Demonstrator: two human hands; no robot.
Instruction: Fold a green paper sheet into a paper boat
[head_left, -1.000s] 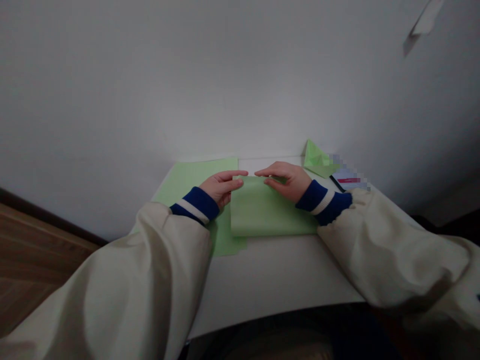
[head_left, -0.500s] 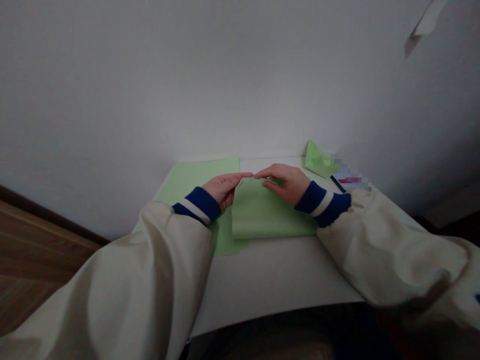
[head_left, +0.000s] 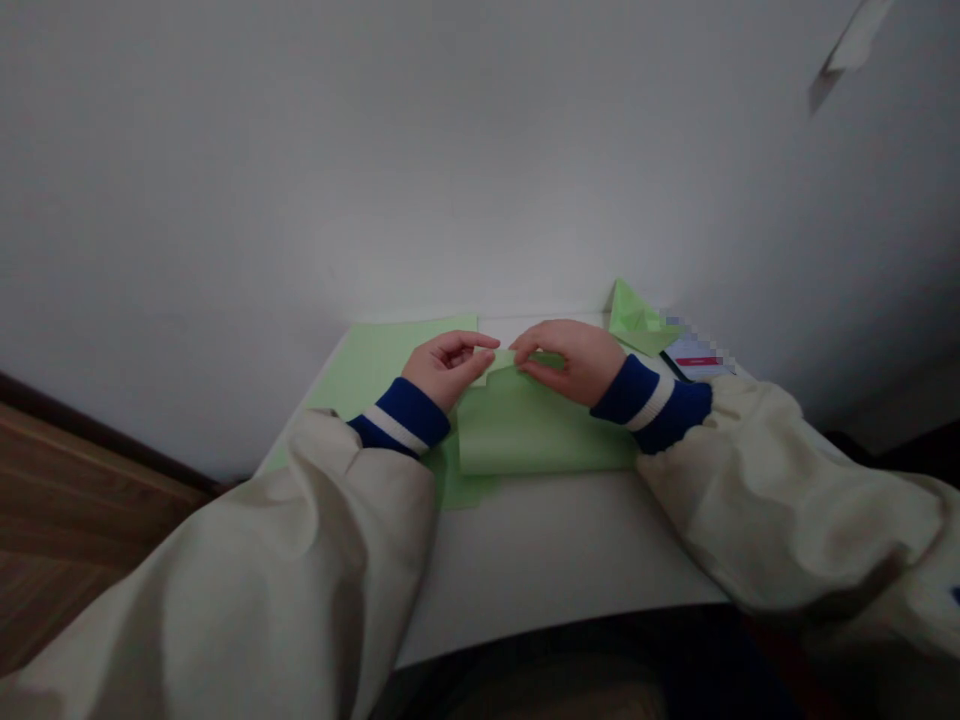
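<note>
Two bare hands work at the far end of a white table (head_left: 540, 560), close under the wall. The left hand (head_left: 448, 368) and the right hand (head_left: 570, 362) nearly meet at the top edge of a folded sheet of light green paper (head_left: 540, 425), which lies just below the centre of the frame. The left hand's grip is narrow, with thumb and fingers pinched close by a small pale corner of that edge. The right hand's grip is narrow too, its fingers curled over the same edge and apparently lifting it a little, though the fingers hide part of it. So far, the sheet has been folded into a flat, wide rectangle, while the layer at its top edge stands unpressed. A second sheet of the same green paper (head_left: 390, 365) lies partly under the folded one, spreading out to the left, and no folds can be seen on it from here. At the upper right of the table, a small green paper figure (head_left: 636, 315) already has a pointed, finished-looking shape and sits against the wall. Just beside it lie a dark pen (head_left: 673, 366) and a card (head_left: 694, 352), whose print is too blurred to read. Cream sleeves (head_left: 225, 570) with blue-and-white cuffs (head_left: 401, 420) fill the lower corners.
</note>
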